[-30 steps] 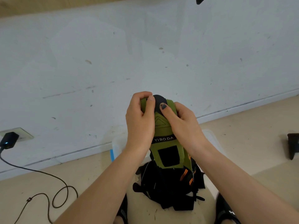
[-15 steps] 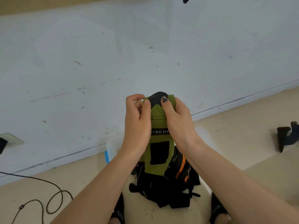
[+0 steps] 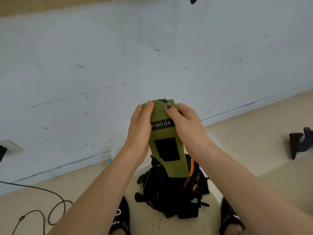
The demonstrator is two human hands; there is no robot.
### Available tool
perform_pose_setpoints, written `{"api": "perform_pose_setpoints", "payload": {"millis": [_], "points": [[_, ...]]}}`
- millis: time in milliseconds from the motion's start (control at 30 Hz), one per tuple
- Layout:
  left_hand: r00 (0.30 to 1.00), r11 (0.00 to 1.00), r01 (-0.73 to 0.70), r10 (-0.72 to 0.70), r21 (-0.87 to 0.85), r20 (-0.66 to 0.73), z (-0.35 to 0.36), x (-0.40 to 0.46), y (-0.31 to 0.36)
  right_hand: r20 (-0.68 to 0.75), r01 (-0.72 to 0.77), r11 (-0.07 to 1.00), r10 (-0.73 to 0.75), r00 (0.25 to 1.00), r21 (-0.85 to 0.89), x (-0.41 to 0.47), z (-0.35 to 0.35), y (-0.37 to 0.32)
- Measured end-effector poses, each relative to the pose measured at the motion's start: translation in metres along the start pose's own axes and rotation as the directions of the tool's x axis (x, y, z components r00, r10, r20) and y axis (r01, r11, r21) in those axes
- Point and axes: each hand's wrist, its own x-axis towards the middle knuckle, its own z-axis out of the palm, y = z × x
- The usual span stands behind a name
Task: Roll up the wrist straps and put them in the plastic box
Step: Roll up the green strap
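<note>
I hold a green wrist strap (image 3: pixel 166 133) upright in front of me; it carries a black label reading YIBODA and a black patch lower down. My left hand (image 3: pixel 141 128) grips its left edge with the thumb on the top fold. My right hand (image 3: pixel 185 126) grips the right edge, thumb pressed on the folded top end. The strap's tail hangs down over a pile of black and orange wrist straps (image 3: pixel 172 192) on the floor. The clear plastic box (image 3: pixel 214 139) lies behind my hands, mostly hidden.
A white wall with a baseboard rises close ahead. A black cable (image 3: pixel 50 211) loops on the floor at the left. A dark object (image 3: pixel 299 145) sits on the floor at the right. My two feet in black socks (image 3: pixel 121 217) flank the pile.
The strap's top end has been folded down flatter, so less of its dark tip shows. Both thumbs stay on the top fold. The view has shifted slightly.
</note>
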Motion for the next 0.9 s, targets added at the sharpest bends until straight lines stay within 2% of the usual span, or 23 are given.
{"api": "perform_pose_setpoints", "payload": {"millis": [100,167,233,333,433,500,600,667,767,833,900], "points": [[0.979,0.996,0.031,-0.047,0.082,0.200,-0.002,-0.003,-0.004,-0.093,0.005,0.997,0.003,0.996,0.083,0.006,-0.005,-0.003],[0.978,0.985,-0.023,-0.013,0.172,0.208,-0.001,-0.007,-0.006,-0.097,-0.048,0.980,0.067,0.993,0.193,0.010,-0.010,-0.007],[0.984,0.978,-0.078,0.045,0.193,0.170,-0.001,-0.007,-0.007,-0.009,-0.113,0.963,0.119,0.993,0.245,0.011,-0.013,-0.009],[0.993,0.996,-0.073,0.067,0.056,0.100,-0.005,-0.004,0.000,0.077,-0.104,0.993,0.099,0.992,0.063,0.003,-0.011,-0.006],[0.994,1.000,-0.007,0.008,-0.014,0.106,-0.011,0.000,0.005,0.067,-0.018,0.999,0.021,0.998,-0.040,-0.001,-0.007,-0.002],[0.983,0.997,-0.027,0.014,0.067,0.185,-0.013,-0.001,0.001,0.017,0.005,1.000,-0.005,1.000,0.001,0.001,-0.007,-0.004],[0.969,0.965,-0.054,-0.011,0.255,0.248,-0.013,-0.006,-0.006,-0.060,-0.060,0.988,0.069,0.996,0.143,0.008,-0.013,-0.010],[0.970,0.944,-0.093,0.015,0.316,0.241,-0.013,-0.006,-0.007,-0.028,-0.100,0.977,0.107,0.994,0.187,0.010,-0.017,-0.013],[0.984,0.974,-0.104,0.073,0.199,0.161,-0.015,-0.004,-0.003,0.071,-0.084,0.995,0.080,0.994,0.053,0.006,-0.018,-0.011],[0.996,0.996,-0.041,0.034,0.084,0.082,-0.016,-0.001,0.000,0.080,-0.041,0.995,0.048,0.996,-0.087,0.003,-0.015,-0.006],[0.997,0.997,0.036,-0.040,0.062,0.070,-0.016,0.000,0.000,0.054,-0.003,0.993,0.009,0.999,-0.114,0.003,-0.011,-0.003]]}}
